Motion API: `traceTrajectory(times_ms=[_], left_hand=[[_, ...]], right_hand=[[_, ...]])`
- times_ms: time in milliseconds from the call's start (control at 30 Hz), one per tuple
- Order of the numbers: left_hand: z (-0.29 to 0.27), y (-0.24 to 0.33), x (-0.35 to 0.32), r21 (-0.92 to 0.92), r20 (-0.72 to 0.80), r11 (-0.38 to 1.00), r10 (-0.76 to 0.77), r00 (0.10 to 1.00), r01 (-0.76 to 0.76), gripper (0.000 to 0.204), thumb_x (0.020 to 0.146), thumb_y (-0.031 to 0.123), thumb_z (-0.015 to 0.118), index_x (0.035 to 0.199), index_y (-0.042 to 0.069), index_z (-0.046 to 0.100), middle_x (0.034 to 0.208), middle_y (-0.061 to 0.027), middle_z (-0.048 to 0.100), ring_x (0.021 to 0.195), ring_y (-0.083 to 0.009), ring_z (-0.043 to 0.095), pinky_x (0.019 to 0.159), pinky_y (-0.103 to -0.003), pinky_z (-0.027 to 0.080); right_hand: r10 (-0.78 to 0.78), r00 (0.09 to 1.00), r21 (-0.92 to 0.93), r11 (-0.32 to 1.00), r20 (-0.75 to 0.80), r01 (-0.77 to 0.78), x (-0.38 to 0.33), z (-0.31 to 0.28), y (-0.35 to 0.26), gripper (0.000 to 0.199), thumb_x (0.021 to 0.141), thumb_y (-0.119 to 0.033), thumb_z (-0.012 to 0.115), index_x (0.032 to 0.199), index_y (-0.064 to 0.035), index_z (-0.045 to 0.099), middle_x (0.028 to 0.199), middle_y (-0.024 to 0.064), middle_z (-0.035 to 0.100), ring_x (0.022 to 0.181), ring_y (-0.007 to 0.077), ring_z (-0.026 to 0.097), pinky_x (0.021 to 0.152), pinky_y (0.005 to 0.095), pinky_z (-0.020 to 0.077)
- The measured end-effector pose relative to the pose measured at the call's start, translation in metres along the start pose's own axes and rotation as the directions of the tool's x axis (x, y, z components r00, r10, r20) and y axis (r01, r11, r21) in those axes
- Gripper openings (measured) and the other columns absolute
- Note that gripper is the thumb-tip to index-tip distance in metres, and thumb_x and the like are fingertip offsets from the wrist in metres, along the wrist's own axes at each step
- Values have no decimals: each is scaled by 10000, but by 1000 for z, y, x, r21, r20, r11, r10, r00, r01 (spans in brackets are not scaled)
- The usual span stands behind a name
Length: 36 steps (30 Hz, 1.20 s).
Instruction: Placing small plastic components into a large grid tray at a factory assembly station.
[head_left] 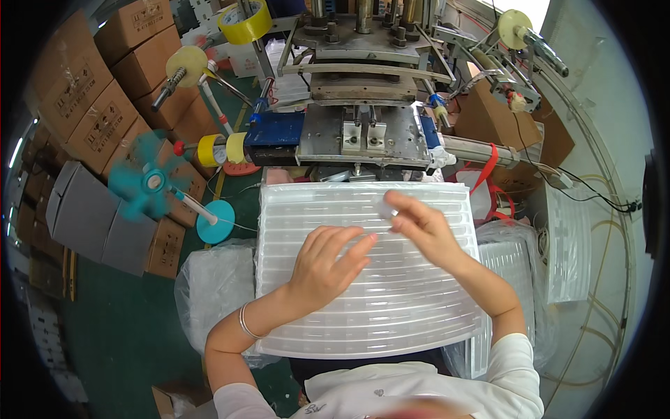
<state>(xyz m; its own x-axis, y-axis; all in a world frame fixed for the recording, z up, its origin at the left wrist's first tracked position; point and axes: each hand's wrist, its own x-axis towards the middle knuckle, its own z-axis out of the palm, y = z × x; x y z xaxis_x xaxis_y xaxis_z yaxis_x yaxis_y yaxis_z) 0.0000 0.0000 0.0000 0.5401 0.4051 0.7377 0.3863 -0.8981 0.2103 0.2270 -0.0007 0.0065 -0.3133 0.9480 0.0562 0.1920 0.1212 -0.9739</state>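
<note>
A small clear plastic piece (pixel 386 207) sits pinched between the fingertips of the right hand (pixel 422 227), just above the middle of the frame. It is too small and too blurred to tell its exact shape. The right hand hovers over the upper part of a large white ribbed plastic tray (pixel 419 314) that fills the centre of the frame and lies across the person's lap.

The left hand (pixel 326 265) rests flat on the tray just left of centre, fingers spread and loose, grasping nothing. Its fingertips point toward the right hand and lie near it without touching. A thin silver bracelet (pixel 246 322) circles the left wrist.

Above the tray, in the upper middle of the frame, stands a metal press machine (pixel 363 126) with a blue block (pixel 274 129) on its left side. A roll of yellow tape (pixel 246 21) sits at the top of the frame, and another yellow roll (pixel 209 150) hangs on a rod left of the machine.

To the right of the tray, more white trays (pixel 569 244) are stacked, some inside clear plastic bags (pixel 513 241). Another plastic bag (pixel 213 286) bulges at the lower left of the tray.

At the left of the frame a small teal fan (pixel 150 181) spins on a round base, in front of stacked brown cardboard boxes (pixel 105 105). The floor (pixel 132 328) below is green.
</note>
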Motion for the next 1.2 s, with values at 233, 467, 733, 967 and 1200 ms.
traceTrajectory(times_ms=[233, 467, 733, 967, 1200], left_hand=[[16, -45, 8, 18, 49, 957, -291, 956, 290, 359, 750, 82, 694, 1094, 43, 599, 1057, -121, 607, 950, -290, 579, 817, -370, 451], [61, -101, 75, 168, -307, 933, -257, 916, 318, 320, 799, 231, 665, 1082, 86, 629, 987, -78, 606, 950, -247, 518, 800, -365, 375], [85, -134, 143, 383, -72, 923, 1, 997, 27, 258, 736, 278, 705, 949, 136, 674, 786, -46, 556, 882, -217, 486, 757, -372, 342], [28, -101, 71, 201, -56, 976, -74, 996, 84, 325, 700, 142, 716, 1017, 107, 653, 840, -47, 565, 841, -225, 519, 743, -354, 374], [-21, -139, 21, 329, 21, 905, -294, 956, 271, 380, 719, 103, 717, 1086, 89, 622, 897, -77, 615, 863, -249, 552, 765, -357, 386]], right_hand=[[-295, 872, -235, 948, -391, 215, 25, -29, 6, 299, 882, -20, 579, 1182, -19, 576, 1174, 101, 568, 992, 155, 571, 751, 253, 547], [-458, 770, -550, 818, -445, 170, 36, -57, -6, 254, 820, -14, 654, 1069, -10, 606, 1077, 91, 631, 918, 177, 641, 733, 261, 551], [-639, 671, -741, 642, -375, 197, 82, -68, -6, 262, 811, -41, 664, 1066, -41, 608, 1006, 98, 642, 839, 222, 653, 688, 293, 550], [-648, 740, -967, 254, -180, -13, 138, -60, 0, 175, 849, -153, 622, 1018, -115, 641, 923, 65, 654, 787, 272, 640, 640, 347, 525], [-618, 752, -916, 398, -230, 47, 157, -69, 2, 206, 859, -190, 597, 1031, -84, 636, 851, 115, 636, 790, 297, 626, 658, 385, 507]])
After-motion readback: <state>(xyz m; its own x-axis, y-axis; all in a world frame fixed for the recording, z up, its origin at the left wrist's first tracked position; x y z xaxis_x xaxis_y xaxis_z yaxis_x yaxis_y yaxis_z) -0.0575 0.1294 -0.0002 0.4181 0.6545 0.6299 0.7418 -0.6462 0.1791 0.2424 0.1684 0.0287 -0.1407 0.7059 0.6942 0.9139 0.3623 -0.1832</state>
